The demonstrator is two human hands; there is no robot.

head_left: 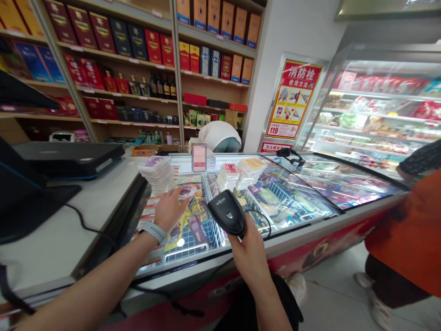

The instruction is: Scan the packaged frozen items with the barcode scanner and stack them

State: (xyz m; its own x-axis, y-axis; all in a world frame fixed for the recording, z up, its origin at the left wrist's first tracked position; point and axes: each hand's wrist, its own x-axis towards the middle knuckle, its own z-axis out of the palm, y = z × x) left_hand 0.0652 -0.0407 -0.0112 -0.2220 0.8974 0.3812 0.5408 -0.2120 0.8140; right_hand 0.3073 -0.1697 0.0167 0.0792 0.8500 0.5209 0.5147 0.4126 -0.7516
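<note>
In my right hand (253, 250) is a black barcode scanner (227, 214), its wide head tilted toward the left over the freezer's glass top. My left hand (170, 209), with a grey watch band (154, 231) at the wrist, is over the left part of the glass. A small flat packet (188, 192), white with purple print, lies between its thumb and fingers. Just beyond that hand rises a stack of white packs with purple labels (156, 172). To the right stand a stack with red labels (228, 177) and another with yellow labels (251, 171).
Left of the freezer (330, 209) is a counter (44, 257) with a black device (69, 156) and cables. A small pink sign (199, 157) and a black strapped headset (291, 157) sit on the freezer. One person (220, 136) bends behind it; another in orange (409, 234) stands right.
</note>
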